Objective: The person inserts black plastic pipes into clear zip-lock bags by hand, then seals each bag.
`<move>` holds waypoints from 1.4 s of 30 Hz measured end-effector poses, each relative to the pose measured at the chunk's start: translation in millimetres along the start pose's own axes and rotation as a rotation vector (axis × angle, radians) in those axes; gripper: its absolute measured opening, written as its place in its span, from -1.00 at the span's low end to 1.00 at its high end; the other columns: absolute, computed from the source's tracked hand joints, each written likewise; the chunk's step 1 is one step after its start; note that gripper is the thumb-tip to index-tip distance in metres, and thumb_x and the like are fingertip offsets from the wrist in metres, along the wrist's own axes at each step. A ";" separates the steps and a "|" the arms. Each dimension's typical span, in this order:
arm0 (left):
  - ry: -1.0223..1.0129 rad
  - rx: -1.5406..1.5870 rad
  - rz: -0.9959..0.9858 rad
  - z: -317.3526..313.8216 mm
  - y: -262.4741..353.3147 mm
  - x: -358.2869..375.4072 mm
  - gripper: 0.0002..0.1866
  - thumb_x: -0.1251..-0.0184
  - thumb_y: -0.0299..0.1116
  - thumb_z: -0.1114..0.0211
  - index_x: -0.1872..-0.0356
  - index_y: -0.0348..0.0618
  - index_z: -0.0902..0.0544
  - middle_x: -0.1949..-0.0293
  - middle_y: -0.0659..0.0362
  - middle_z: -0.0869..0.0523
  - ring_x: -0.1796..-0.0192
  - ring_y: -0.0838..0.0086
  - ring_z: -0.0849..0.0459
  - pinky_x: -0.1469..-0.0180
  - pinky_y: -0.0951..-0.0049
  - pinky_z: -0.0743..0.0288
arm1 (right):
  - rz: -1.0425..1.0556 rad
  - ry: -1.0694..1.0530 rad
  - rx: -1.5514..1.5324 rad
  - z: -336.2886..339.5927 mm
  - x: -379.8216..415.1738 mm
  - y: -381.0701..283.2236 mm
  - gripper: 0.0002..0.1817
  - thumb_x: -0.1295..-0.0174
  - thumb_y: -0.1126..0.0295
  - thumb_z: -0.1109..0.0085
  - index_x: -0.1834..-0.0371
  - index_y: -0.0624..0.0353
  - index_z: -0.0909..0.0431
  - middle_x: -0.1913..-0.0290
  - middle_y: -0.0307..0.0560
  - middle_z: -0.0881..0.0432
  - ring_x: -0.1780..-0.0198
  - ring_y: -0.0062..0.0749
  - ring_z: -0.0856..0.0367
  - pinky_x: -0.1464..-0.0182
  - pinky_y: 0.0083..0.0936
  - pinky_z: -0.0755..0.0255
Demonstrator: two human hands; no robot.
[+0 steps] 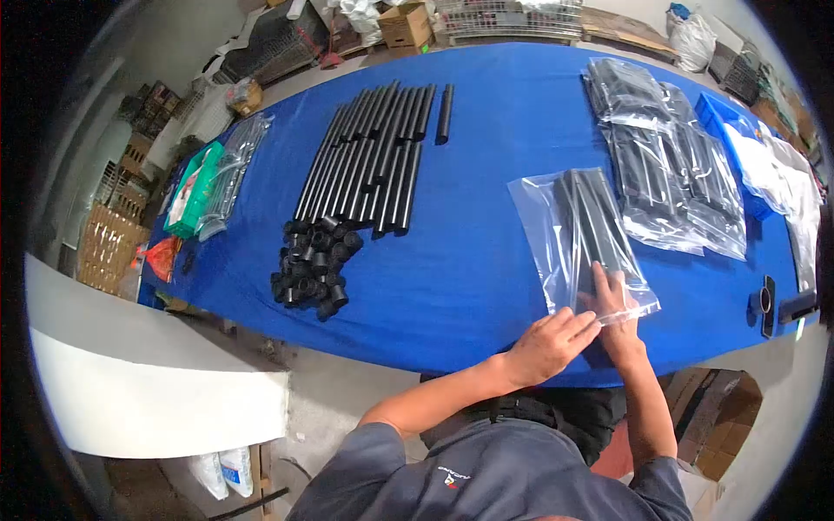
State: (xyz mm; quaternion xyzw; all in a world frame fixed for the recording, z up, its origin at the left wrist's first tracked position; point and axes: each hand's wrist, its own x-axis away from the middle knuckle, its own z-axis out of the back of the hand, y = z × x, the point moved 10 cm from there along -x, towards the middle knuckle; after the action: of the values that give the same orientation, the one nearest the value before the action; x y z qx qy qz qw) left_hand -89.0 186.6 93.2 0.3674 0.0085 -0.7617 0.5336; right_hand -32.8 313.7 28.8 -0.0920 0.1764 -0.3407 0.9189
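A clear plastic bag [539, 221] with black tubes [591, 208] inside lies on the blue-covered table in front of me. My left hand [553, 346] pinches the near edge of the bag at its left side. My right hand [615, 304] reaches under the film at the bag's near end, its fingers stretched out against the ends of the tubes. The bag's edge crosses near my right wrist, and part of that hand is blurred by the plastic.
Loose black tubes [365, 156] lie in rows left of centre, with a pile of black end pieces [313, 269] below. Filled bags [660, 165] are stacked at right beside a blue bin [717, 122]. At far left are a green tray [195, 191] and flat plastic bags [233, 174]. A phone [768, 304] lies near the right edge.
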 end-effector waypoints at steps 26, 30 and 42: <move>-0.045 -0.640 0.712 84.4 -372.0 -63.4 -0.76 -0.17 -0.41 -0.26 0.27 -0.36 -0.80 0.08 -0.34 -0.68 0.11 -0.23 -0.73 -0.06 -0.11 -0.64 | 0.056 0.255 -0.397 50.2 99.0 2.7 -0.79 -0.22 0.57 -0.27 0.07 0.30 -0.60 0.21 0.12 -0.59 0.21 -0.01 -0.55 0.12 -0.17 -0.47; 0.103 -0.318 0.700 75.7 -229.8 17.1 -0.73 -0.23 -0.40 -0.34 0.10 -0.30 -0.79 -0.08 -0.26 -0.63 0.01 -0.16 -0.73 -0.12 -0.04 -0.64 | 0.228 0.196 -0.488 50.8 97.8 -58.4 -0.67 -0.22 0.65 -0.33 -0.05 0.31 -0.57 0.15 0.17 -0.60 0.23 0.01 -0.61 0.16 -0.23 -0.52; 0.285 -0.702 0.646 246.1 -165.3 133.8 -0.74 -0.28 -0.31 -0.46 0.08 -0.20 -0.78 0.08 0.02 -0.79 0.00 0.07 -0.71 -0.09 0.11 -0.60 | 0.135 -0.241 -0.093 -29.0 34.8 -159.5 -0.12 -0.26 0.06 -0.41 -0.51 0.38 -0.28 0.15 0.08 -0.53 0.18 -0.08 -0.69 0.31 -0.21 -0.60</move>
State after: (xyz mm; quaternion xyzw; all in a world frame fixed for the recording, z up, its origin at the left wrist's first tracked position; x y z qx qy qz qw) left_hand -381.4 50.1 134.0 0.2499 0.2228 -0.4509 0.8274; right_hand -114.2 169.6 39.2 -0.1628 0.0861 -0.2560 0.9490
